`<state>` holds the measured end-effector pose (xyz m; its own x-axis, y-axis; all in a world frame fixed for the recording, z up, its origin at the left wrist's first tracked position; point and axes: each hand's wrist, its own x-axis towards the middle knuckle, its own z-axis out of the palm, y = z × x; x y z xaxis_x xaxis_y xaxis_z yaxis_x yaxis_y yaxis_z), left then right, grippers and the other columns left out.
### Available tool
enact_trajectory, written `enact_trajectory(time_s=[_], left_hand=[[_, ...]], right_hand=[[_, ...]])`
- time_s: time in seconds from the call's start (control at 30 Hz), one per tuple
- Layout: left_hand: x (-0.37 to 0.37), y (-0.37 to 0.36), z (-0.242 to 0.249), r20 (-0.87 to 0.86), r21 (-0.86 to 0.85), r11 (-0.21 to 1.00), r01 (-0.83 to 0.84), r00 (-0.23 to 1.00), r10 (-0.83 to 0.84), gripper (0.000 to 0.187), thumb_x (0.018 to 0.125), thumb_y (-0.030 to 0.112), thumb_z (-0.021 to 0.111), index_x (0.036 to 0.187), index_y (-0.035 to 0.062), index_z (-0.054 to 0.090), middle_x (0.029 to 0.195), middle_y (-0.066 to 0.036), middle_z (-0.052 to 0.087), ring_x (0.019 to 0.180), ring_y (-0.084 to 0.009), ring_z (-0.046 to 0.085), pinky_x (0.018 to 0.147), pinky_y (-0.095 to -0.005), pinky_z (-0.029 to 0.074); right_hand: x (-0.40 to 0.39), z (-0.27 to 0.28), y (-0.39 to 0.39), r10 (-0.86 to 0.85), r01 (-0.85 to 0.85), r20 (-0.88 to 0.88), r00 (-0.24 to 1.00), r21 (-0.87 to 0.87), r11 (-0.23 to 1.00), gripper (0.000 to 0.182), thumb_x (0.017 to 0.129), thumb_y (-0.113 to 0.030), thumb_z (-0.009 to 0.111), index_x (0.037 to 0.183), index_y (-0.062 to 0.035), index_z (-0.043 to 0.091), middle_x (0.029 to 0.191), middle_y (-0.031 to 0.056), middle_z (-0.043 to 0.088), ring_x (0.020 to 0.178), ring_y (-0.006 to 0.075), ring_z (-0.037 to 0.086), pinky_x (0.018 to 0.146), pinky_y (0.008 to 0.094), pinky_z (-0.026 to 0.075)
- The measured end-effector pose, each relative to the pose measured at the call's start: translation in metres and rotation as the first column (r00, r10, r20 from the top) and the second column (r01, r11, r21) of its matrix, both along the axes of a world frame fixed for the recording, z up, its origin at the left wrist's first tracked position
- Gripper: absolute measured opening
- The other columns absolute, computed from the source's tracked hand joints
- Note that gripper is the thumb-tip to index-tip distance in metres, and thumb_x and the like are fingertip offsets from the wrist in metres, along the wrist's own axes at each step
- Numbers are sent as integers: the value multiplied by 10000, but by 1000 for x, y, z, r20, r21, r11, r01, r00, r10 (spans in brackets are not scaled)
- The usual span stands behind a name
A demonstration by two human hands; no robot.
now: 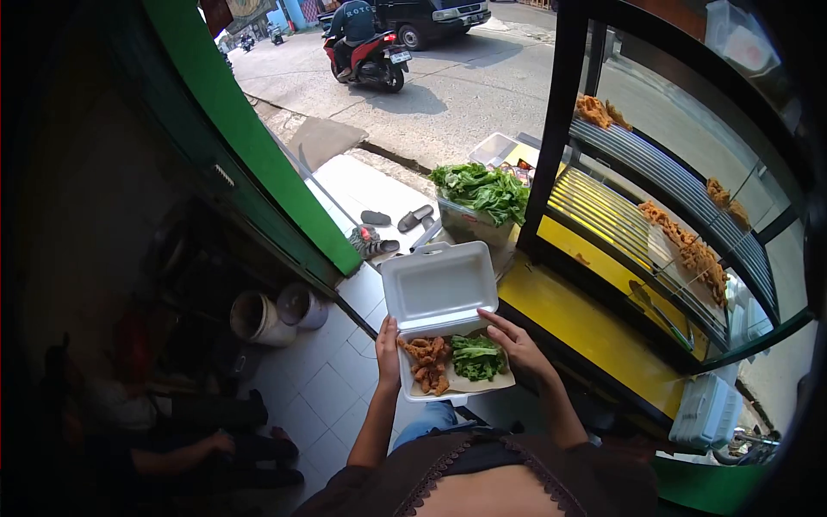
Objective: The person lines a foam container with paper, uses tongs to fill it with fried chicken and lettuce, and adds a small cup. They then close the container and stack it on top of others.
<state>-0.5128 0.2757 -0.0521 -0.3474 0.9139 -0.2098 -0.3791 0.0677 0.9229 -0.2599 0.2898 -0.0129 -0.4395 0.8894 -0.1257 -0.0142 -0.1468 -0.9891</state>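
Note:
An open white foam box (439,289) is held level in front of my body, its lid raised on the far side. Fried chicken pieces (427,364) lie in its left half and green leaves (477,358) in its right half, on brown paper. My left hand (388,351) grips the box's left edge. At the right edge, near the hinge, my right hand (515,343) holds the box with its fingers reaching over the rim.
Right, a glass display case (551,138) holds fried food above a yellow counter (594,340). Beyond the box stands a tub of leaves (482,194). Buckets (258,319) and seated people are at left. A motorbike (370,65) and a van (444,15) are on the road.

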Motion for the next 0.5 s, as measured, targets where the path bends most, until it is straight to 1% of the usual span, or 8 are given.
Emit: enact_trajectory(time_s=[0.07,0.1,0.13,0.2,0.23,0.3,0.4,0.5], left_hand=[[-31,19,1,44,27,999,-29,999,28,502,963,296,487,1291,-82,438,1136,-117,572,1008,-145,551,895,-266,434],[-39,32,11,23,38,996,-83,996,82,476,959,287,502,1263,-78,471,1082,-100,596,963,-130,567,849,-250,453],[-50,46,6,21,33,997,-66,998,65,476,959,287,502,1263,-78,471,1082,-100,596,963,-130,567,849,-250,453],[-74,75,-1,49,74,997,-4,999,1,475,955,277,510,1263,-81,467,1094,-100,591,973,-129,562,855,-251,449],[-79,90,1,81,60,998,-11,997,6,470,950,265,520,1260,-84,469,1093,-100,590,973,-132,562,864,-258,445],[-90,124,4,77,65,998,-11,997,6,465,950,267,517,1255,-82,475,1092,-100,590,971,-134,564,866,-262,445],[-98,176,11,102,86,996,-20,995,11,457,952,274,509,1246,-75,484,1092,-103,590,972,-141,566,870,-266,442],[-99,214,20,136,107,994,-4,991,-11,454,956,282,497,1244,-70,487,1103,-107,586,982,-149,565,873,-265,439]], right_hand=[[-27,12,25,25,-26,-21,999,-75,997,438,970,-273,497,1383,-139,442,1361,102,459,1244,186,430,1035,309,347],[-37,26,37,34,-32,14,999,-120,992,429,968,-275,501,1377,-153,452,1358,97,459,1215,192,461,1019,319,369],[-45,21,49,12,-17,-44,999,-118,993,429,964,-271,510,1371,-146,458,1355,90,462,1197,194,480,1010,318,377],[-59,32,68,-9,7,-14,1000,-107,994,419,960,-258,518,1358,-135,471,1348,95,471,1201,200,479,1006,322,382],[-64,31,77,-25,23,-19,1000,-104,994,419,960,-258,518,1358,-135,471,1348,95,471,1201,200,479,1006,322,382],[-73,30,95,-49,44,55,997,95,994,407,954,-252,527,1337,-118,489,1324,103,482,1192,213,489,1002,329,386],[-76,49,121,-71,54,125,990,140,989,391,949,-253,536,1311,-106,510,1296,107,487,1183,223,493,999,341,394],[-78,62,152,-91,76,93,992,145,986,381,947,-238,542,1297,-93,515,1289,98,478,1178,206,493,991,345,411]])
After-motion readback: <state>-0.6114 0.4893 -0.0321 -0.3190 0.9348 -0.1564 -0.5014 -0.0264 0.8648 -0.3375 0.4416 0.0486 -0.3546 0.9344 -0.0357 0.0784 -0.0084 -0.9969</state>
